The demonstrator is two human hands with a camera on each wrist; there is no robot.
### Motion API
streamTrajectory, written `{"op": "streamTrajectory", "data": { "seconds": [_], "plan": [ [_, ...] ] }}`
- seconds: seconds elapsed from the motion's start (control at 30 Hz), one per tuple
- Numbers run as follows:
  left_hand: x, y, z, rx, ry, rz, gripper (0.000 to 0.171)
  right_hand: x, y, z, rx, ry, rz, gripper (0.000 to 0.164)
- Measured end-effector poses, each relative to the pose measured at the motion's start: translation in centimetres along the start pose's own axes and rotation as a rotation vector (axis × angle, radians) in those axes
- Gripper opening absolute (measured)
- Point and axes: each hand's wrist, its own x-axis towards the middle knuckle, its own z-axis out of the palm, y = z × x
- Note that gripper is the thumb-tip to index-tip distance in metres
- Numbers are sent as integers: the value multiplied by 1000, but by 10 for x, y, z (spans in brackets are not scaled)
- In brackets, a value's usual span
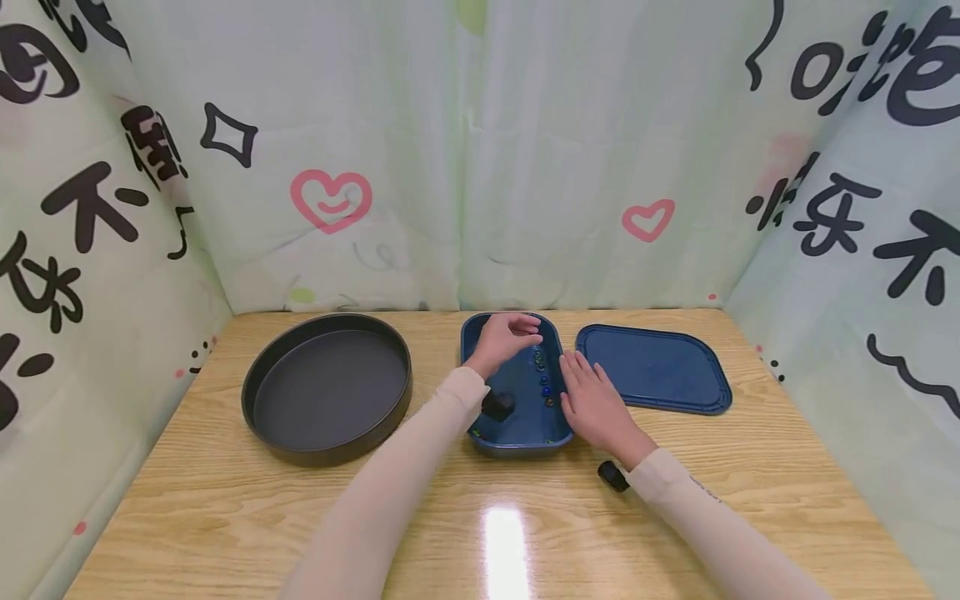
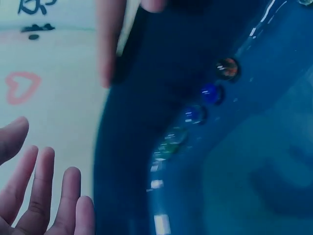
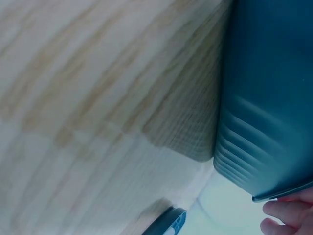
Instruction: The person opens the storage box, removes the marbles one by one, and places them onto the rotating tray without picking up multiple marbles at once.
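Over the far part of a deep blue rectangular container (image 1: 517, 417) hovers my left hand (image 1: 507, 337), fingers loosely bent and nothing between them. In the left wrist view its spread fingers (image 2: 71, 196) appear beyond the container's rim. Along the container's right side lies a row of glass marbles (image 1: 546, 381). The left wrist view shows a blue marble (image 2: 211, 93), an amber-brown marble (image 2: 227, 68) and greenish ones near the corner. My right hand (image 1: 596, 404) rests with straight fingers along the right rim; its fingertips (image 3: 288, 213) meet the rim in the right wrist view.
A round dark grey pan (image 1: 330, 383) stands on the wooden table (image 1: 420, 517) to the left. The blue lid (image 1: 652, 367) lies flat to the right of the container. Printed curtains (image 1: 420, 167) enclose the back and sides.
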Motion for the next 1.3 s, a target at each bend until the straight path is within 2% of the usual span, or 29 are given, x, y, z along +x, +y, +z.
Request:
{"op": "streamTrajectory", "data": {
  "seconds": [0.17,0.27,0.4,0.57,0.67,0.93,1.3],
  "plan": [
    [8,-16,14,-80,43,-89,28,0,2,0,8,13,-4,57],
    [10,-24,20,-61,64,-112,26,0,2,1,12,6,-6,57],
    [11,-33,26,47,73,-112,21,0,2,2,20,3,-9,57],
    [15,-40,33,204,59,-75,16,-2,2,1,16,19,-6,57],
    [17,-42,37,268,46,-87,14,-3,2,0,18,30,-8,57],
    [17,-42,40,372,48,-165,11,-3,1,1,33,24,-5,56],
    [22,-47,43,452,65,-166,7,-3,1,-2,7,-3,-8,58]
  ]
}}
